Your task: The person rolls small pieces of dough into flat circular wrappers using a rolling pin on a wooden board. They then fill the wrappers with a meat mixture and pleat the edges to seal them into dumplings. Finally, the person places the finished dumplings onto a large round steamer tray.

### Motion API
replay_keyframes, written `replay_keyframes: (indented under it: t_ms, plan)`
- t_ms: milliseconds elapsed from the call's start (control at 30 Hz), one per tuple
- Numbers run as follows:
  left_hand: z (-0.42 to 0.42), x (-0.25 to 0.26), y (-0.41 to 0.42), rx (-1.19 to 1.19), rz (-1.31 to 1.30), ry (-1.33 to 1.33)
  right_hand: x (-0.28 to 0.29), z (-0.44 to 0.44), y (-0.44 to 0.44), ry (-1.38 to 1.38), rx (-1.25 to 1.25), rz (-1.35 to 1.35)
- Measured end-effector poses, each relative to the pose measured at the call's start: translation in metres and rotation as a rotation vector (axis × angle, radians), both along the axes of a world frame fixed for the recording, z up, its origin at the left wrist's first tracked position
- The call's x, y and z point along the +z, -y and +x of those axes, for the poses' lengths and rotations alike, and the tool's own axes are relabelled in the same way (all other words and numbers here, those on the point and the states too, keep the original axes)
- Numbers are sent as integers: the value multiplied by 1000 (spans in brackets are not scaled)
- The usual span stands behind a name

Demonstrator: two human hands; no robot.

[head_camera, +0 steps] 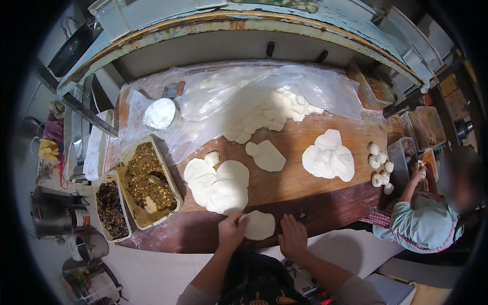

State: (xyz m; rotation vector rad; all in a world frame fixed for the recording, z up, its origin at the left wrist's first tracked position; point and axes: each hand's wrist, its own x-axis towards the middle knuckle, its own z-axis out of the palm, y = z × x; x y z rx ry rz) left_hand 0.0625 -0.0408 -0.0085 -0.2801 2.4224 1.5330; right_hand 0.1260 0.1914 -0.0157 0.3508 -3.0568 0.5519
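Near the front edge of the wooden worktop, my left hand (232, 231) pinches the left rim of a flat dough round (260, 225). My right hand (293, 235) lies on the dark wood just right of that round, holding no visible object. Behind my left hand is an overlapping pile of dough wrappers (228, 188), with a small dough lump (212, 158) at its back. An irregular flat dough piece (268, 156) lies farther back. More wrappers (328, 156) overlap to its right. Many dough pieces (263, 118) lie partly under clear plastic sheeting (236, 91).
Two filling tubs (176, 207) (126, 238) stand at left, near a round white-topped container (162, 114). At right, a co-worker (423, 225) handles dough beside several filled buns (375, 162) and filling containers (398, 156). A rusty-edged shelf (236, 24) spans the back.
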Motion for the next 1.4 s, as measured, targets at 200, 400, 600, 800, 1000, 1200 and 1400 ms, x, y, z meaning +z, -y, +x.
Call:
replay_keyframes:
  t_ms: [200,400,600,800,1000,1200,1400]
  plan:
    - [-20,26,4,-327,-359,90,13,-121,59,-168,-59,0]
    - [15,-20,45,124,200,45,-1,-60,49,-146,26,-195]
    - [-60,17,-53,-116,390,82,5,4,-53,-34,-115,-60]
    - [-215,9,-93,-118,-714,-882,0,-17,-112,-324,-408,-5]
    - [-148,44,-84,-231,-207,-585,-3,-16,-123,-339,-431,17]
    - [-35,-8,-58,-618,-488,-787,-3,-22,-113,-329,-372,2]
    - [-53,20,-106,-605,-684,-634,-11,-12,-116,-266,-371,30]
